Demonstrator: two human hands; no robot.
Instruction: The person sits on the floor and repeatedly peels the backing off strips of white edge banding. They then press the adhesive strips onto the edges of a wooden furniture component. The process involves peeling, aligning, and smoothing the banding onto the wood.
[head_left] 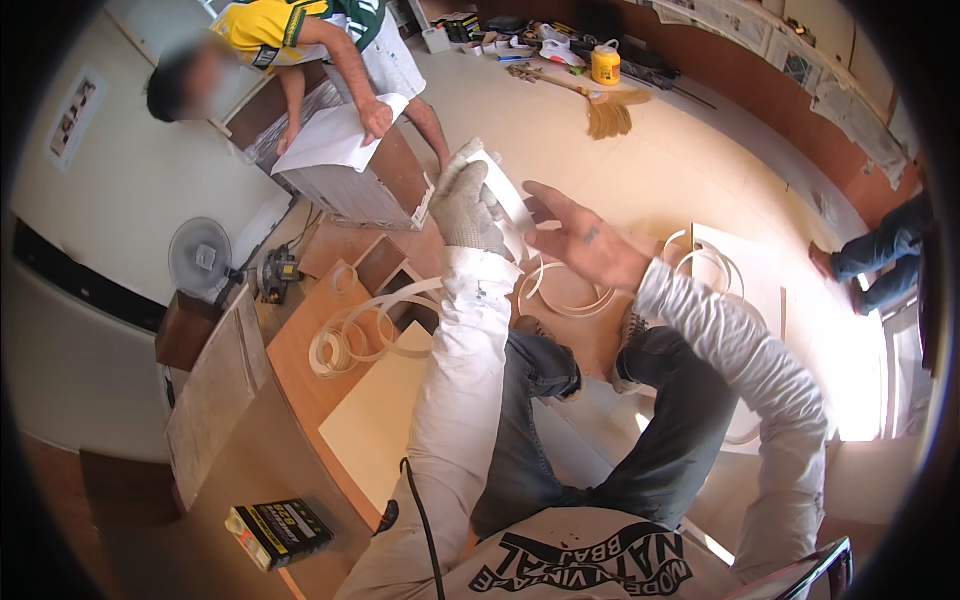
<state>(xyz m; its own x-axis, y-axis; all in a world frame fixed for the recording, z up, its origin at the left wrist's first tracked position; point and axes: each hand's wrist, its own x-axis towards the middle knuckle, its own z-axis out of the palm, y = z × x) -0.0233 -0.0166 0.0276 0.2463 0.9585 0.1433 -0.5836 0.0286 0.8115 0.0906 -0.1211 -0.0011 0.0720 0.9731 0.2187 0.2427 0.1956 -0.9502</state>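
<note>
My left hand [467, 205], in a pale work glove, is raised in front of me and closed around a narrow white board or strip [508, 203], whose exact kind I cannot make out. Facing it from the right, my bare right hand [585, 238] has its fingers stretched and apart, close to the white piece. Whether its fingertips touch the piece is unclear. Below my hands, loops of thin cream-coloured edging strip [575, 300] hang and lie curled. A coil of the same strip [338, 350] rests to the left on a wood-coloured board [300, 345].
A co-worker [340, 50] bends over a cabinet box [370, 190] with a white sheet [335, 138]. A fan [200, 255] and a power tool [278, 275] stand at left. A black-and-yellow box [280, 533] lies near me. Farther off are a broom [610, 112], a yellow jug [606, 63] and another person's legs [885, 260].
</note>
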